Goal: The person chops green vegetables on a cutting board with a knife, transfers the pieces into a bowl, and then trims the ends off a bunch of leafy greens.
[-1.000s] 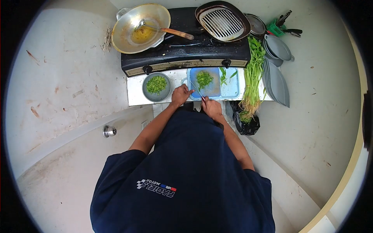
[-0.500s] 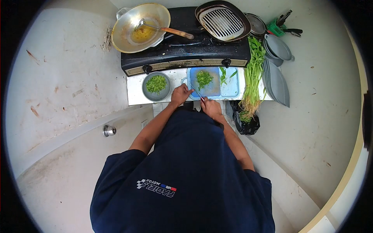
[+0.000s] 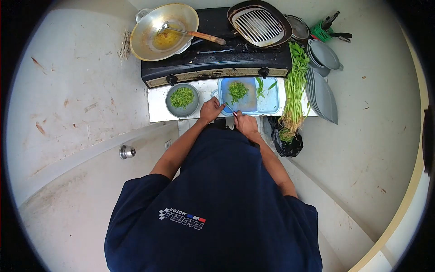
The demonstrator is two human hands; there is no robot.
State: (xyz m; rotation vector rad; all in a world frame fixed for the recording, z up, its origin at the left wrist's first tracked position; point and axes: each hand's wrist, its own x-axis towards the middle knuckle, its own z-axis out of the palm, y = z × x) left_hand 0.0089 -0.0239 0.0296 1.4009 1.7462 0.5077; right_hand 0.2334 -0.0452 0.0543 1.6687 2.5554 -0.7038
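My right hand (image 3: 246,123) is closed round the handle of a knife (image 3: 229,107), whose blade points up and left over the near left part of the blue tray (image 3: 273,109). My left hand (image 3: 210,110) is at the tray's near left corner, fingers bent close to the blade; whether they pinch anything is too small to tell. Chopped greens (image 3: 238,91) lie in a heap on the tray's left part, and a few loose leaves (image 3: 260,87) lie on its right part. Left of the tray, a grey bowl (image 3: 169,107) holds more chopped greens (image 3: 182,97).
Behind the tray stands a black stove (image 3: 213,61) with a wok (image 3: 140,34) and ladle (image 3: 206,38), and a grill pan (image 3: 259,26). To the right are long-stemmed greens (image 3: 295,88), grey plates (image 3: 322,97), a green basket (image 3: 321,34) and a black bag (image 3: 292,148).
My right hand has shifted very slightly with the knife. Otherwise the scene looks the same.
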